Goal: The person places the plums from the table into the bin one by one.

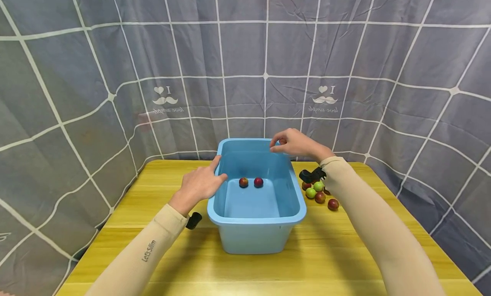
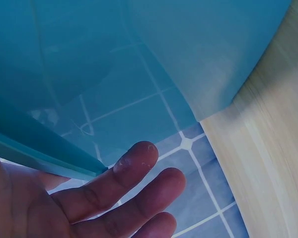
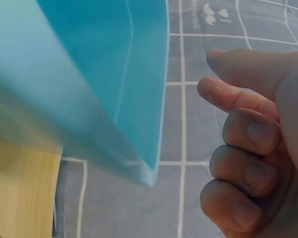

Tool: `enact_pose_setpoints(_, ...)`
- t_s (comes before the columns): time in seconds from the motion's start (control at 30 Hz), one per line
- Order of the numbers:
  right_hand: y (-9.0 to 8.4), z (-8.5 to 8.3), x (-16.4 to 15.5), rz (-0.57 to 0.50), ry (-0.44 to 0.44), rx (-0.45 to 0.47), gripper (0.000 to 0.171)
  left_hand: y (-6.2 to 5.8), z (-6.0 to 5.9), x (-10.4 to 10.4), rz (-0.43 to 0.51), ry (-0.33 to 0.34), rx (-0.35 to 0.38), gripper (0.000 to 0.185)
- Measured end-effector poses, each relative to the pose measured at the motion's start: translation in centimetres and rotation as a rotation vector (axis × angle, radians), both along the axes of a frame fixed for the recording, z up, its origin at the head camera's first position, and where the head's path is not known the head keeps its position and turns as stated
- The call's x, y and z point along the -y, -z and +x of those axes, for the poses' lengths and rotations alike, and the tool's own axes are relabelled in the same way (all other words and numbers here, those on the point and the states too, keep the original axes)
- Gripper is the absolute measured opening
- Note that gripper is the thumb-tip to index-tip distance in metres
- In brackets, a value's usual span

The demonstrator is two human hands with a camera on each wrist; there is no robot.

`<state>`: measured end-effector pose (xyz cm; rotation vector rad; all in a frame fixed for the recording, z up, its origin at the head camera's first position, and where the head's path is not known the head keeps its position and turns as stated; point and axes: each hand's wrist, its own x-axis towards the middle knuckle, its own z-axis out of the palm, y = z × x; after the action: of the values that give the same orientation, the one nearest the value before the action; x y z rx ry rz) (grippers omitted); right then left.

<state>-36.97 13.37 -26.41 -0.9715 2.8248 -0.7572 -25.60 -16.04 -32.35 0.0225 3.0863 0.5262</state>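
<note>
Two beige sleeves fill the bottom of the frame. Left hand [image 1: 199,183], fingers straight and loosely together, rests vs. the left rim of the blue tub [image 1: 261,227] at frame centre, prob. to steady it. Right hand [image 1: 293,143] hovers over the far right corner, fingers curled, thumb and forefinger tips nearly meeting, holding nothing I can see. Two plums [image 1: 251,182] lie inside the tub at the back; a loose pile of fruit [image 1: 318,193] sits just right of it on the wooden table [image 1: 330,253].
</note>
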Motion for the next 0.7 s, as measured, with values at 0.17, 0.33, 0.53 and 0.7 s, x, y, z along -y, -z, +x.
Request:
enact_pose_setpoints(0.17,0.0,0.7,-1.8,-0.031,0.017,-0.009,0.027,0.1,0.0,0.0,0.003,-0.002,-0.001,0.077)
enact_pose_setpoints(0.33,0.6,1.0,-3.6,-0.066,0.035,-0.006,0.032,0.1,0.0,0.0,0.001,0.001,-0.002,0.077)
enact_pose_setpoints(0.53,1.5,1.9,-6.1,-0.152,0.063,0.042,0.029,0.1,0.0,0.1,0.004,0.002,-0.005,0.076)
enact_pose_setpoints(0.7,2.5,2.3,-8.4,-0.226,0.093,0.096,0.030,0.1,0.0,0.1,0.007,0.005,-0.007,0.077)
